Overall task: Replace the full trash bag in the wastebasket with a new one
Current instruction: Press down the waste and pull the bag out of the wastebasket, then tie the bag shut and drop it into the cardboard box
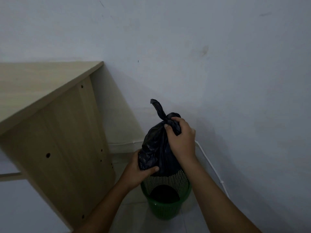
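Half the job, at most, appears done: the bag (158, 148) has been knotted at the top and is being lifted out of the basket (165, 206), with its lower end level with the rim or just inside it, though the dim light makes that hard to settle. The knot is gripped by the right hand (181, 140), fingers curled tight round the gathered neck. The left hand (139, 170) is clamped on the bag's lower side, thumb pressed into the plastic. The bag's long axis is held close to upright, knot uppermost, its loose tail pointing up toward the wall. The basket stands on the floor beside the desk (50, 115). No new bag is seen; carrying off and relining are judged still to come.
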